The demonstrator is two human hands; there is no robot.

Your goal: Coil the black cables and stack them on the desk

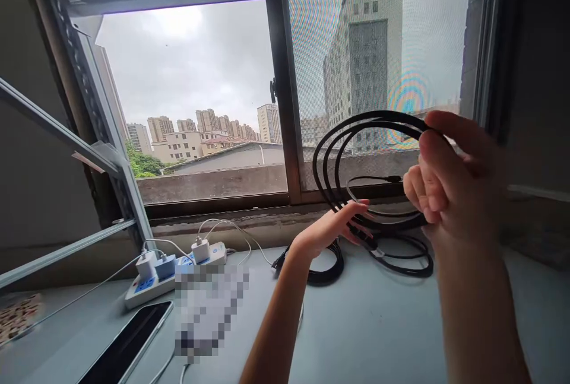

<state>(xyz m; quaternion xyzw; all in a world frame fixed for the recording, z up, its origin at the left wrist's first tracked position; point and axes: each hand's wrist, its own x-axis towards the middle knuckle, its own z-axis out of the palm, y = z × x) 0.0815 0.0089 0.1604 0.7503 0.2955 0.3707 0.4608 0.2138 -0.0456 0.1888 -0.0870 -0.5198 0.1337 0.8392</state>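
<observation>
A long black cable (392,115) hangs in several loose loops, held up above the table in front of the window. My right hand (454,164) is closed, pinching the upper right of the loops between thumb and forefinger, its other fingers curled in. At the lower left of the coil, my left hand (329,229) has the loops between its thumb and fingers; some of its fingers are hidden. A thin cable end with a black plug (393,179) sticks out inside the loops. Below the hands, another coiled black cable (327,277) lies on the table.
On the left stand a white power strip (151,289) with chargers plugged in and a phone (129,342) lying flat. A pixelated patch covers something beside them. A metal shelf frame (129,188) rises at the left, before the window (278,99).
</observation>
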